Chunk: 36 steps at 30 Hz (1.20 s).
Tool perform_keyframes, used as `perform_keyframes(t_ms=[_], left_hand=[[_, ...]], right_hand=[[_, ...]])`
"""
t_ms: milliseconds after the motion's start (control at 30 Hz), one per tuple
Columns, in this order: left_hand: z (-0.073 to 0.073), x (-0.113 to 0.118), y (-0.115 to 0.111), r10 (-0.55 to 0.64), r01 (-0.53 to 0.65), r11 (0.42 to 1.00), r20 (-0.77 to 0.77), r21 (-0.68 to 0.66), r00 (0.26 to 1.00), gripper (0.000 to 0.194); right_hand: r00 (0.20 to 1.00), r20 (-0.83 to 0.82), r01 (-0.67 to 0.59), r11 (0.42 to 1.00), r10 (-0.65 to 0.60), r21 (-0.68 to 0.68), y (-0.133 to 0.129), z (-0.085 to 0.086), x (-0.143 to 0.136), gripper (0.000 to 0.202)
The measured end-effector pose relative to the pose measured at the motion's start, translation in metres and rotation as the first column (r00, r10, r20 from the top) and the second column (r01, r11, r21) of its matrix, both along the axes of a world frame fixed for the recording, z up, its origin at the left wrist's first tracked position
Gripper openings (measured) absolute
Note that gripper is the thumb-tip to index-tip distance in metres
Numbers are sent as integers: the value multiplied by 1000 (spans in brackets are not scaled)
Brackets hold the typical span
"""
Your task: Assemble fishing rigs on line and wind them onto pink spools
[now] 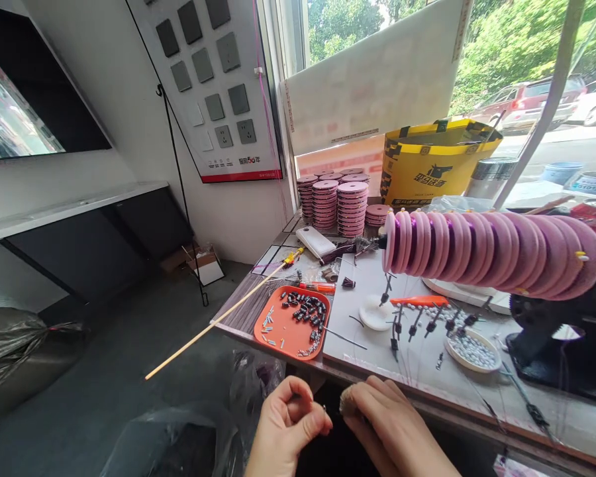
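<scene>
My left hand (pixel 294 422) is closed in a pinch just off the table's front edge. A tiny shiny bit shows at its fingertips, too small to name. Close beside it on the right, my right hand (pixel 395 424) has its fingers curled together, and a beige covering (pixel 347 401) wraps one fingertip. Whatever it grips is hidden. Beyond my hands lies an orange tray (pixel 265 336) with black barrel-shaped pieces (pixel 305 308), small metal tubes (pixel 268 319) and tiny metal parts (pixel 308 344). Dark lines with black pieces (pixel 413 326) lie to the right.
A row of pink foam spools (pixel 491 252) sits on a black machine (pixel 536 318) at right. A white dish (pixel 471 363) holds grey beads. Stacked pink spools (pixel 352 209) and a yellow bag (pixel 422 172) stand behind. A thin wooden stick (pixel 218 317) juts past the table's left edge.
</scene>
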State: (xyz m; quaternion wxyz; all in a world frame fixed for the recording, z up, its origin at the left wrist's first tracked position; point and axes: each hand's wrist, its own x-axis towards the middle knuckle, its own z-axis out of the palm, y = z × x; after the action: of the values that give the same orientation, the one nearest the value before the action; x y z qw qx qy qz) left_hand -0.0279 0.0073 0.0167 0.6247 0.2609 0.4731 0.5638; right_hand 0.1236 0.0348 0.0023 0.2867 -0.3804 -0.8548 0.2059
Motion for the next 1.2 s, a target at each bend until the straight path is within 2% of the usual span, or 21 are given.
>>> perform_keyframes(t_ms=[233, 467, 633, 767, 833, 967, 1067, 1133, 1200], left_hand=[[-4, 0, 0, -51, 58, 996, 117, -62, 992, 41], [-8, 1, -1, -104, 113, 991, 135, -66, 985, 42], [-4, 3, -2, -103, 103, 994, -15, 27, 995, 42], [-1, 4, -3, -87, 100, 991, -146, 89, 985, 39], [1, 4, -3, -111, 127, 987, -156, 101, 982, 39], [4, 4, -2, -206, 209, 977, -83, 38, 975, 44], [3, 4, -2, -207, 212, 977, -103, 38, 973, 44], [1, 5, -2, -166, 184, 980, -193, 81, 967, 41], [-2, 6, -3, -88, 149, 979, -370, 140, 925, 33]], right_hand=[[1000, 17, -10, 1000, 10, 10, -2, 2, -2, 17], [1000, 24, -6, 1000, 6, -20, -2, -1, -4, 16], [999, 14, -31, 998, 32, -63, -1, 4, -4, 18], [998, -56, -49, 985, 40, -164, 0, 9, -3, 17], [995, -95, -54, 971, 32, -235, 0, 10, -2, 15], [987, -158, -73, 936, 19, -346, 0, 12, 1, 13], [980, -201, -93, 897, 5, -432, 1, 13, 2, 13], [973, -231, -105, 863, -14, -495, 2, 14, 2, 14], [966, -255, -106, 834, -43, -541, 3, 14, 2, 14]])
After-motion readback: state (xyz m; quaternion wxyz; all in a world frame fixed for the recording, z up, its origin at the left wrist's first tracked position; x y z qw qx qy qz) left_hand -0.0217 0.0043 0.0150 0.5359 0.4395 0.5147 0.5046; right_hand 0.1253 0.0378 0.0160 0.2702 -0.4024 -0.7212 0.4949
